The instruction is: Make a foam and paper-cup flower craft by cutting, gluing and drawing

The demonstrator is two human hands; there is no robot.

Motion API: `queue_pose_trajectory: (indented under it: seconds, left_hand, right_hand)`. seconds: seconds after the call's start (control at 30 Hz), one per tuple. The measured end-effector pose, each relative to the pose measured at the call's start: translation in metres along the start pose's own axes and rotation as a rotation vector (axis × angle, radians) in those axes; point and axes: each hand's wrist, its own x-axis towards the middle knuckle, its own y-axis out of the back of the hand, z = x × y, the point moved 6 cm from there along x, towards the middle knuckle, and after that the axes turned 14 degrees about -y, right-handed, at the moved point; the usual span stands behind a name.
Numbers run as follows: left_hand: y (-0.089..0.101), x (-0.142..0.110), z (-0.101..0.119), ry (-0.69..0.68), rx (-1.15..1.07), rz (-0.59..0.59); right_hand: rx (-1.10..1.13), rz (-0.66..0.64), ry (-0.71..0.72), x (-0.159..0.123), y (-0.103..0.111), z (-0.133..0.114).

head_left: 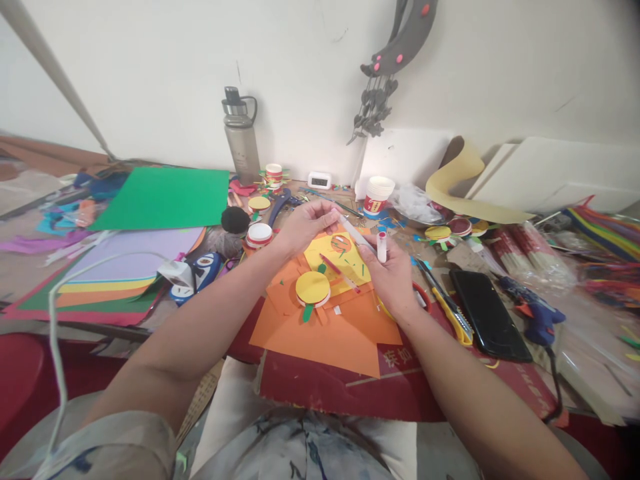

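White stick (353, 230), slim, held between my left hand (311, 223) and right hand (393, 272).
Below my grip: orange paper (320, 345) on dark-red cardboard (310, 385); right, a black phone (490, 313); beyond, a bottle (243, 143) before the pale wall (165, 80). Left fingertips pinch the far end; right fingers close around the near end and a red-tipped white piece (382, 249). Long axis: slanting, far left to near right.

Free front strip of orange paper (320, 345), cutter (449, 308), phone (490, 315) blocking right
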Motion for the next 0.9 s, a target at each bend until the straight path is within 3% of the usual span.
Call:
queue_pose_trajectory:
  seconds: [0.6, 0.9]
  left_hand:
    - [0.0, 0.0, 0.003, 0.004, 0.04, 0.008]
    - [-0.011, -0.001, 0.02, -0.067, 0.026, -0.002]
  right_hand:
    - [0.004, -0.006, 0.013, -0.002, 0.001, -0.003]
    - [0.06, -0.031, 0.034, -0.012, -0.001, -0.006]
